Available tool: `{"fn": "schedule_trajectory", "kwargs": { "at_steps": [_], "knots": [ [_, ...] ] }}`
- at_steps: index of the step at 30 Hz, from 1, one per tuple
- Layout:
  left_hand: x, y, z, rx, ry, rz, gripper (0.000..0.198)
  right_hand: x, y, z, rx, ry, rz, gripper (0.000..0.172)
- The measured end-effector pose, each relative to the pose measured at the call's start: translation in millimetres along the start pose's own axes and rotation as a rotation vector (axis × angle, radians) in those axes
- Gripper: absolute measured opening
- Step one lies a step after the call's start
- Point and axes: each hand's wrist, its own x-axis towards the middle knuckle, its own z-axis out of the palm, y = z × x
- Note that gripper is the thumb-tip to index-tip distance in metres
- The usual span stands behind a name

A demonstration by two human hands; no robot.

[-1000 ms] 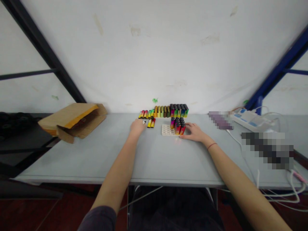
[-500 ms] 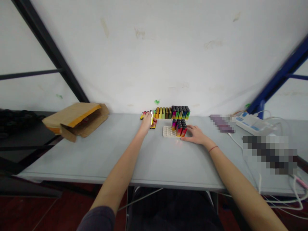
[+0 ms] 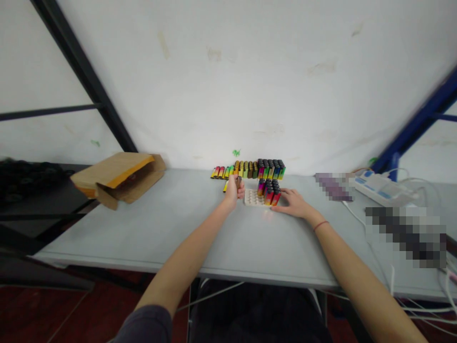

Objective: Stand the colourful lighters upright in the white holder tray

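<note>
My left hand (image 3: 233, 191) is closed around a small slim tube (image 3: 239, 180), which shows as a dark upright piece above the fingers. It is just left of a white tray (image 3: 251, 199) with round holes. Red-pink tubes with black caps (image 3: 269, 196) stand upright in the tray's right part; holes at its left are bare. My right hand (image 3: 293, 204) rests at the tray's right end, fingers spread along the tubes and thumb at the front corner. Several pink, green and yellow tubes (image 3: 219, 172) lie flat behind my left hand, partly hidden by it.
Behind the tray stand a block of black-capped coloured tubes (image 3: 271, 169) and a yellow-to-olive group (image 3: 246, 169). An open brown paper bag (image 3: 117, 176) lies left. At right are a power strip (image 3: 374, 186), white cables and blurred items. A wall backs the table (image 3: 200, 238).
My left hand has moved right and toward me, from the flat-lying tubes to the tray's left side, carrying a tube. My right hand stays at the tray. The view has shifted slightly.
</note>
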Motion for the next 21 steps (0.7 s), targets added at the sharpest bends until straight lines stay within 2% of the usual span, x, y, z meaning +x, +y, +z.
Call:
{"fn": "schedule_trajectory", "kwargs": {
  "at_steps": [6,11,21],
  "knots": [
    [2.6,-1.3,-0.6,-0.083,0.082,0.051,0.053,0.0,0.4,-0.6,-0.008,0.001,-0.014,0.085],
    [5.1,-4.4,-3.1,-0.103,0.100,0.083,0.057,-0.3,-0.2,-1.0,0.004,0.000,-0.005,0.084],
    [1.1,-4.0,1.8,-0.104,0.120,0.033,0.055,-1.4,-3.6,-4.6,0.015,-0.022,0.010,0.085]
  ]
}}
